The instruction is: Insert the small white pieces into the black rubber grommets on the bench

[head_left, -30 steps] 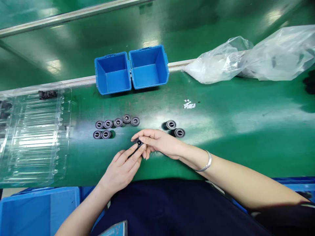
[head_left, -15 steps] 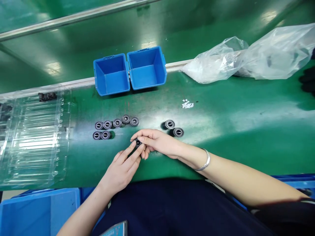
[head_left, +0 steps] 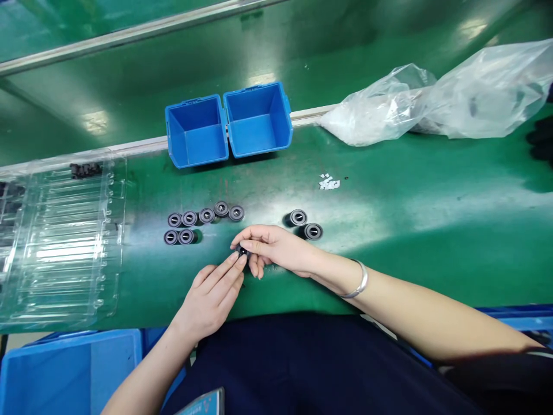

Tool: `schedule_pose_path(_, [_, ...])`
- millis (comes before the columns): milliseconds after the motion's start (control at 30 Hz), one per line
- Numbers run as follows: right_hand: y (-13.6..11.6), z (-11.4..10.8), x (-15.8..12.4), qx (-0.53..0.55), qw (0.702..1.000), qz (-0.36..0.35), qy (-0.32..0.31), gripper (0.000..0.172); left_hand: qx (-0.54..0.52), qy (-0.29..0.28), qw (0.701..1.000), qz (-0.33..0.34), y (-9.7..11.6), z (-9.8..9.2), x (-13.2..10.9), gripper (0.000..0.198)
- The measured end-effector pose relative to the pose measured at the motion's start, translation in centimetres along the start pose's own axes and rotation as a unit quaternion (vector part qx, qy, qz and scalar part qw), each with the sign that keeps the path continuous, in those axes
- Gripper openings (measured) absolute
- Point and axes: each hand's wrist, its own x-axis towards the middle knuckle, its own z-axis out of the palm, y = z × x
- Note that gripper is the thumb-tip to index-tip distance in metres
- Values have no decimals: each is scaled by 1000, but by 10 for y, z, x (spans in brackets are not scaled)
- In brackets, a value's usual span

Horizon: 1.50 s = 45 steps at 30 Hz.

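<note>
Left hand (head_left: 211,297) seemingly lower, green bench (head_left: 432,219)

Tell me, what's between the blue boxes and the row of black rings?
Nothing: in the head view, only bare green mat lies between the blue boxes and the row of black rings. White scraps sit farther right.

Head-worn camera, looking forward and steeply down onto the green bench (head_left: 389,242).
It rides close above the person's lap. The left hand (head_left: 211,300) and right hand (head_left: 276,251) meet low in mid-frame, the blue bins (head_left: 228,124) sit beyond them, the far rail (head_left: 129,31) crosses the top, and the clear trays (head_left: 60,242) fill the left edge.
</note>
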Motion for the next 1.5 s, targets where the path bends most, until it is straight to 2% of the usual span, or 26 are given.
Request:
schedule_pose_path(200, [1,0,-1,18,1000,-16,-5,28,-3,-24,1000,4,0,0,2,31])
schedule_pose_path(300, [-1,1,0,0,1000,-6,3,24,-2,-15,1000,-8,2,2,3,30])
schedule_pose_path(433, [0,1,0,13,1000,-21,13,28,23,8,999,-29,5,4,3,29])
schedule_pose_path(767, [1,2,1,-3,1000,-15,5,28,28,-40,999,-6,4,2,5,30])
schedule_pose_path(933, [5,3,1,-45,999,-24,15,29,49,-36,998,3,5,-3,7,28])
schedule_pose_path(1000, [9,5,-4,-81,995,-52,35,34,63,-29,998,-1,2,-6,6,28])
schedule_pose_path(1067, [10,7,-12,-161,979,-104,63,33,86,-13,996,-21,-3,-9,4,25])
schedule_pose_path(1133, [7,8,-24,-290,934,-186,96,25,110,3,993,-50,-10,-10,1,21])
schedule_pose_path(1167, [4,8,-31,-363,896,-230,114,22,118,9,991,-63,-13,-11,-1,19])
schedule_pose_path(1267, [-13,5,-49,-559,741,-327,178,21,124,16,988,-86,-21,-10,-4,17])
schedule_pose_path(1333, [-23,-2,-58,-660,641,-318,231,24,122,18,988,-94,-24,-11,-4,17])
schedule_pose_path(1400, [-29,-11,-64,-733,563,-266,274,29,118,24,988,-101,-23,-12,-2,15])
schedule_pose_path(1433, [-30,-16,-65,-756,538,-240,286,31,115,32,987,-105,-22,-13,-1,16])
schedule_pose_path(1500, [-28,-26,-65,-778,519,-211,283,31,96,58,987,-118,-18,-16,0,18])
